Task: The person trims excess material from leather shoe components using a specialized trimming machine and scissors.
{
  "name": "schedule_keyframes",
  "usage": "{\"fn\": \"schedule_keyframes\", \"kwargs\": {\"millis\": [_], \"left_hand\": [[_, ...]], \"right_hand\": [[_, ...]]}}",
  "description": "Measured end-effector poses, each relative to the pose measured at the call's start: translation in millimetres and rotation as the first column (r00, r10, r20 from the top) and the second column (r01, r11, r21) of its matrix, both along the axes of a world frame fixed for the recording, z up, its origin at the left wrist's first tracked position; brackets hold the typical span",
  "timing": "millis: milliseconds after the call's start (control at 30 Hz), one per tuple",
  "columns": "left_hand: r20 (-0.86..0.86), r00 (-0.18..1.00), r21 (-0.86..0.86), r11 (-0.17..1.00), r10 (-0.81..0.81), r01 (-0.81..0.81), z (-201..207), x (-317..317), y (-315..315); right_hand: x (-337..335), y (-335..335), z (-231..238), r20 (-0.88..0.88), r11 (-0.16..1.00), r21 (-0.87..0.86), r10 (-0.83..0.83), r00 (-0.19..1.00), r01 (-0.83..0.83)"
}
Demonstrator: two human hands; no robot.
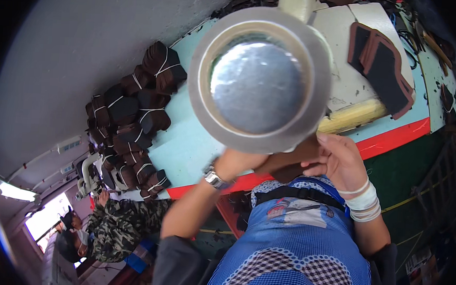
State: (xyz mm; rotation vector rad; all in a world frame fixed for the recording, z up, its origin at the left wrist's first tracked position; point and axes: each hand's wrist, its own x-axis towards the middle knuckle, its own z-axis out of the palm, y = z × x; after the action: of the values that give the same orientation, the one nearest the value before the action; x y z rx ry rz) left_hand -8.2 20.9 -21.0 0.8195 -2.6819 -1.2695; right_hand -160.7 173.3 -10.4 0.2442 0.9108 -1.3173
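A flat brown piece of leather-like material point(295, 155) spans the gap between my hands at the front edge of the worktable. My left hand point(241, 162), with a metal watch at its wrist, is at the piece's left end; its fingers are hidden behind a large round disc with a grey rim point(259, 85). At the right end, the piece lies between the thumb and bent fingers of my right hand point(338, 156). White wrapping circles the right wrist. The disc hangs close in front and covers part of the piece.
Tied bundles of dark brown pieces point(131, 114) are heaped along the table's left side. Brown-edged black pieces point(379, 65) lie on a cream machine bed point(340, 71) with a yellow strip. Red tape point(393, 138) lines the table edge. A person in camouflage point(125, 230) works at far left.
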Motion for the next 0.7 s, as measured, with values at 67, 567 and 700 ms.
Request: {"fn": "schedule_keyframes", "kwargs": {"millis": [67,567,700], "left_hand": [[-0.064,0.954,-0.275,0.925,-0.292,0.264,-20,25,-30],[-0.377,0.845,0.074,0.922,0.38,-0.381,91,40,-48],[-0.661,0.749,-0.302,0.927,-0.035,-0.223,134,-14,-41]], "right_hand": [[3,4,10,-0.007,0.999,0.002,-0.045,0.999,0.045],[-60,-5,3,-0.617,0.942,0.08,0.303,-0.726,0.325],[-9,29,-3,-0.756,0.981,0.135,0.192,-0.625,0.138]]}}
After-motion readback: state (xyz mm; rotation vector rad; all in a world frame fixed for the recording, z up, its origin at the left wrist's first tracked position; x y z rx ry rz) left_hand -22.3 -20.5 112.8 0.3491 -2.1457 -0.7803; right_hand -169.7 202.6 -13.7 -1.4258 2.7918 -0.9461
